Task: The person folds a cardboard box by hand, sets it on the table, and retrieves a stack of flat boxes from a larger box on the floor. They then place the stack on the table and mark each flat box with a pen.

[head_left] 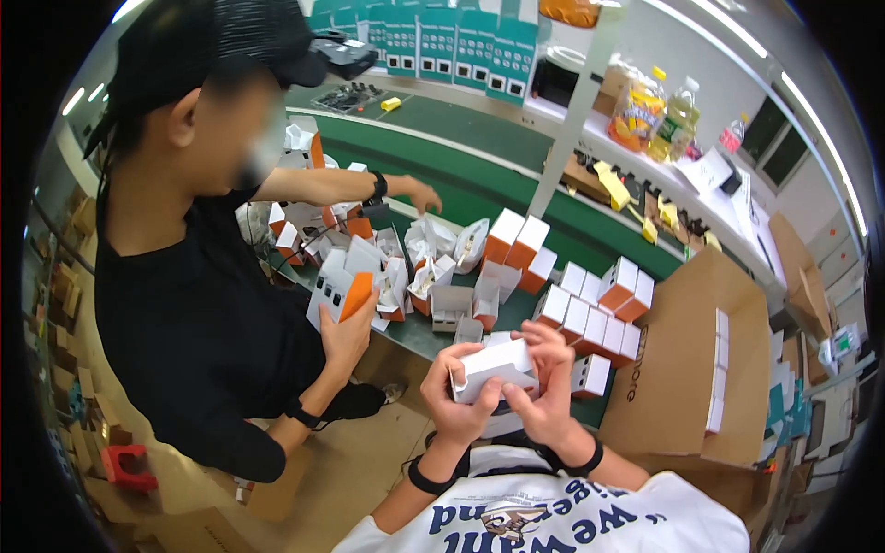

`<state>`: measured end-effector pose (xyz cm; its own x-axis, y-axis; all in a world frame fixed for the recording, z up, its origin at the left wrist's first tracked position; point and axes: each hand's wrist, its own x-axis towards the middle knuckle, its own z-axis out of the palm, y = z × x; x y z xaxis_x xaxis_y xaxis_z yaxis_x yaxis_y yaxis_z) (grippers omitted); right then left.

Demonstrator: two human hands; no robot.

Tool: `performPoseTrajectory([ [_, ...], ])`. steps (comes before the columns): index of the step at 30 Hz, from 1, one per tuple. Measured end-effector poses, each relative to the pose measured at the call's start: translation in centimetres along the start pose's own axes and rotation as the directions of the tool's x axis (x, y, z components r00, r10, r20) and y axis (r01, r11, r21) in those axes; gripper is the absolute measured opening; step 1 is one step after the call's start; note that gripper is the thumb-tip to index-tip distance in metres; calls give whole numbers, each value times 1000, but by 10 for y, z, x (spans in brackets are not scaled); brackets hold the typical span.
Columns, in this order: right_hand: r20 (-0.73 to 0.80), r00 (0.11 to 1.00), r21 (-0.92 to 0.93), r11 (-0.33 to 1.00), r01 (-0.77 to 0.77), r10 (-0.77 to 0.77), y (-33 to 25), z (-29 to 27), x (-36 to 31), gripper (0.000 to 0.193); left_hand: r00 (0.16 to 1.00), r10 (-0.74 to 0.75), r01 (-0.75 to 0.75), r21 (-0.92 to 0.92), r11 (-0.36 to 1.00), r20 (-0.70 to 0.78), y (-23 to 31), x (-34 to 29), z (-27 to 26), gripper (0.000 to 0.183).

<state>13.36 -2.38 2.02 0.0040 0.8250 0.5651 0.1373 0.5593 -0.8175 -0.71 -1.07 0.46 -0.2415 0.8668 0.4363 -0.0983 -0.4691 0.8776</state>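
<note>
Left hand (454, 403), right hand (550, 398): both half curled, pinching white box (496, 365) between them at opposite ends.

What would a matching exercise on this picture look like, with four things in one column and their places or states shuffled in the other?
Things:
1. Small white box
2. Teal boxes
3. Black cap
4. Large cardboard carton

Places or states:
A. On the co-worker's head
B. Open, with white boxes inside
C. Between the person's own left hand and right hand
D. Lined up in a row near the top of the picture

Right pairs: 1-C, 2-D, 3-A, 4-B
</note>
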Motion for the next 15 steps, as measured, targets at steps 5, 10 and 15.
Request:
performPoseTrajectory([
  [5, 14, 994, -59, 993, -104, 105, -3, -5, -4, 46, 995, -88, 89, -23, 996, 39, 6, 4, 10, 43],
  [10, 89, 962, -17, 966, -259, 259, -17, -12, 9, 37, 994, -111, 112, -43, 993, 12, 7, 6, 12, 45],
  [15, 132, 921, 17, 928, -373, 367, -24, -19, 11, 39, 998, 13, -13, 13, 1000, 64, 15, 6, 7, 46],
])
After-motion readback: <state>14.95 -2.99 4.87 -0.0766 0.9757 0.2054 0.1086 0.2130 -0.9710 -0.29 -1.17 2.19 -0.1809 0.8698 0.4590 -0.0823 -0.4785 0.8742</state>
